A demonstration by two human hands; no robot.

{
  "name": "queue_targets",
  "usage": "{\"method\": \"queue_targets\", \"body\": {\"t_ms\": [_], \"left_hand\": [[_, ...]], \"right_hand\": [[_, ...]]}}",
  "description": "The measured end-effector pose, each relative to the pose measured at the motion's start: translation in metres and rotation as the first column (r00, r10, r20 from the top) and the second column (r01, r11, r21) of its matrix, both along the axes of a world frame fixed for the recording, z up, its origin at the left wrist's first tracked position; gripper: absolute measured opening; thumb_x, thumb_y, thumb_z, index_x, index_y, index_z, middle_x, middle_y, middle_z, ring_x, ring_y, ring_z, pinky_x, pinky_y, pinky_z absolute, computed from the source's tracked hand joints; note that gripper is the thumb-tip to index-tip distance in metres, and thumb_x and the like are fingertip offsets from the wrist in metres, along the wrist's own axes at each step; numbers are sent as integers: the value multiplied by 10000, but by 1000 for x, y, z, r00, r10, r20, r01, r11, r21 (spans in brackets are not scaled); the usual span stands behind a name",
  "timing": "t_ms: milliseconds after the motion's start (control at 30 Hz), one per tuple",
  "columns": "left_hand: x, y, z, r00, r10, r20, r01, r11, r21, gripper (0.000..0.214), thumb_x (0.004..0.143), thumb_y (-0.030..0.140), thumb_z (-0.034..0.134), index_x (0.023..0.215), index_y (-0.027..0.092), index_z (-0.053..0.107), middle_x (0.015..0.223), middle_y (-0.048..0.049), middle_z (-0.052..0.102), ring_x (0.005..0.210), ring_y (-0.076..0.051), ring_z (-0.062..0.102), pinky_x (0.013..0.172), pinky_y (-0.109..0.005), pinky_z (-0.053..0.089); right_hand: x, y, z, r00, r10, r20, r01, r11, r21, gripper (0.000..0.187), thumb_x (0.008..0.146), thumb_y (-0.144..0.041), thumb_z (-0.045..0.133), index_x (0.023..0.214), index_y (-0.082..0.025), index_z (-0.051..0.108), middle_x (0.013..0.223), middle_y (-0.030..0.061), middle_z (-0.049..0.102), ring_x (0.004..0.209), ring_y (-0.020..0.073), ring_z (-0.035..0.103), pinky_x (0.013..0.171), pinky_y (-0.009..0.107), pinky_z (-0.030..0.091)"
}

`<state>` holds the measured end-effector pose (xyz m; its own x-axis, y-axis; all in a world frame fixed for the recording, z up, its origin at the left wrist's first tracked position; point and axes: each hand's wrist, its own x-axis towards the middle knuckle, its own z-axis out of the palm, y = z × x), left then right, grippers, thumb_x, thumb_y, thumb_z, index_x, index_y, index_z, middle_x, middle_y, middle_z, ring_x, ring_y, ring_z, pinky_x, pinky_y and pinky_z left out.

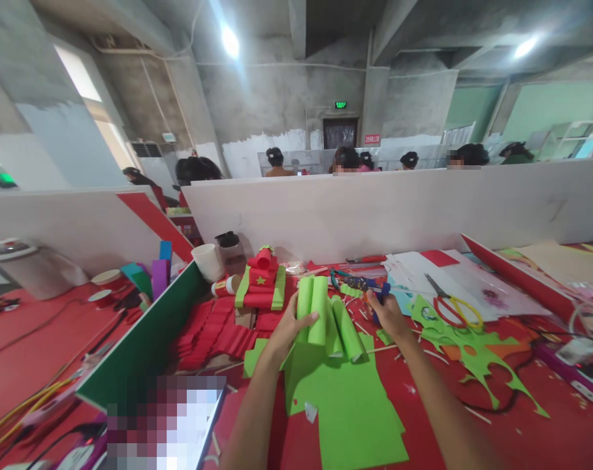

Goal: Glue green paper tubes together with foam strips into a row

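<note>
Both forearms reach forward over the red table (pixel 400 385), left hand (pixel 289 325) gripping a pair of green paper rolls (pixel 319 307) with the thumb across the front, right hand (pixel 390 314) curled around a blue tool (pixel 385 288), looks like a glue gun. Rolls are smooth, bright lime, side by side, just above some flat green sheets (pixel 358 418).

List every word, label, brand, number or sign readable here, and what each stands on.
None reads with certainty.
Green lit sign above the dark door: characters too small to read.
Red sign right of the door: white characters, too small to read.
Small white container lying on its side: marking blurred.
</note>
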<state>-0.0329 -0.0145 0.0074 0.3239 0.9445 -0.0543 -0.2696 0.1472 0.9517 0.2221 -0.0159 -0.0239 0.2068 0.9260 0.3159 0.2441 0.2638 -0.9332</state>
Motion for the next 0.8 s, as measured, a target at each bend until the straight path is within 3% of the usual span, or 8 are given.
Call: {"method": "queue_targets", "body": {"t_ms": [133,300,567,800], "left_hand": [[1,1,-2,1000,-28,-13,29,999,29,1002,647,204,813,1467,250,239,1254,-155,603,996,-286,660,792,-349,559],[2,3,-5,998,-68,-4,68,998,14,949,668,213,804,1455,240,274,1286,-158,583,1048,-289,643,870,-371,537],[2,1,0,998,-55,-10,55,998,7,956,646,206,817,1451,233,301,1377,-161,512,1127,-307,600,877,-361,540],[1,1,-4,997,-80,-6,80,997,-2,996,668,215,803,1479,251,227,1281,-152,590,1029,-289,653,851,-368,547]], "right_hand": [[-4,0,-1,989,-55,135,53,998,23,507,852,-606,488,552,-198,505,450,-12,467,456,140,428,477,266,335],[-7,-1,1,968,-116,223,104,992,67,500,868,-593,462,577,-195,542,430,-10,478,464,158,460,496,271,347],[-10,-3,4,958,-159,238,142,986,90,474,872,-581,466,612,-197,565,471,9,537,510,181,513,517,271,362],[-10,-4,3,947,-152,282,131,987,94,473,886,-566,451,586,-205,513,471,-9,495,496,167,478,526,273,337]]}}
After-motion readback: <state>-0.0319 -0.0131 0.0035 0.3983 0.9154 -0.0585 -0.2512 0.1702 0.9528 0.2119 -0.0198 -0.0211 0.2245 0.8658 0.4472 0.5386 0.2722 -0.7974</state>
